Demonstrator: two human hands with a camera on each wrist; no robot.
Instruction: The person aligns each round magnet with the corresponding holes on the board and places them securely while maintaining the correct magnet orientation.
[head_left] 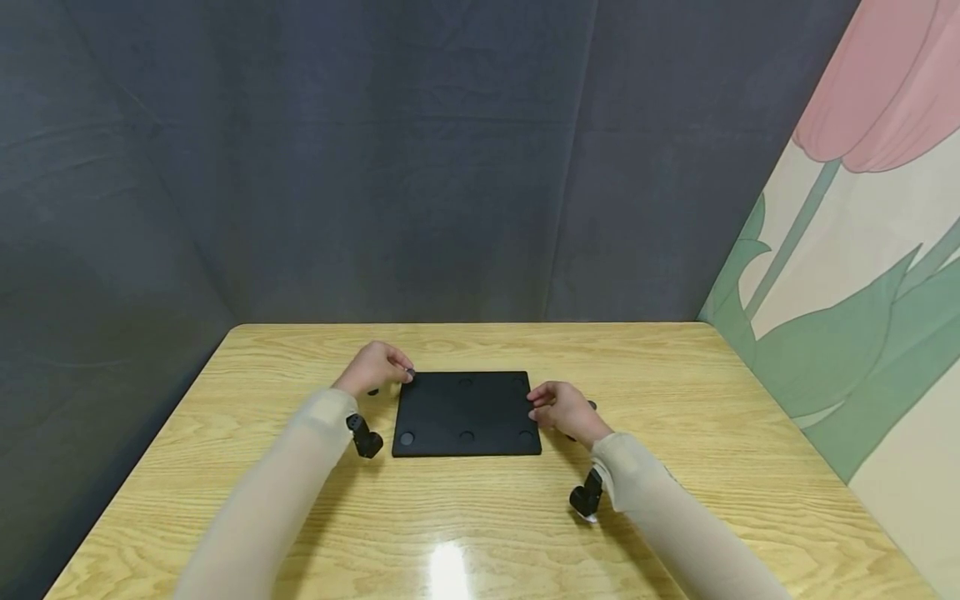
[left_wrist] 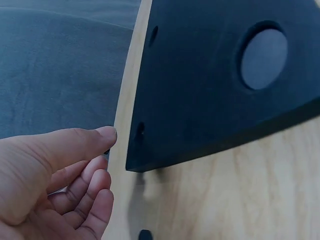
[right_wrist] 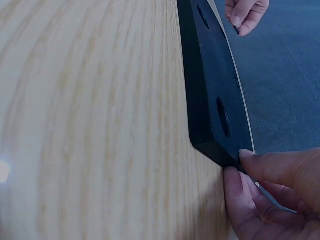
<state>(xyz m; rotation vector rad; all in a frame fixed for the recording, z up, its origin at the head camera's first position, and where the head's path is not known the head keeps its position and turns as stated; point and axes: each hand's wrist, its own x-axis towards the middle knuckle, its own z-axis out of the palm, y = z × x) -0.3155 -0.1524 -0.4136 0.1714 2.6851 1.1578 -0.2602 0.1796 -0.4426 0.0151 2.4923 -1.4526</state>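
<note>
A flat black board [head_left: 468,408] with several round recesses lies on the wooden table. A grey disc [left_wrist: 264,59] sits in its near left recess. My left hand [head_left: 377,367] is at the board's far left corner, thumb and fingers pinching a small dark disc [head_left: 409,374]; this piece is mostly hidden in the left wrist view. At the board's right edge is my right hand [head_left: 562,408]. Its thumb [right_wrist: 260,162] lies on the board's top edge with a finger against the side, so the hand holds the board there.
A small dark piece [head_left: 372,392] lies on the table [head_left: 480,508] beside my left hand. Other dark pieces [head_left: 592,405] are partly hidden behind my right hand. A dark cloth [head_left: 397,167] hangs behind the table, and a tulip-patterned cloth [head_left: 855,333] hangs at the right.
</note>
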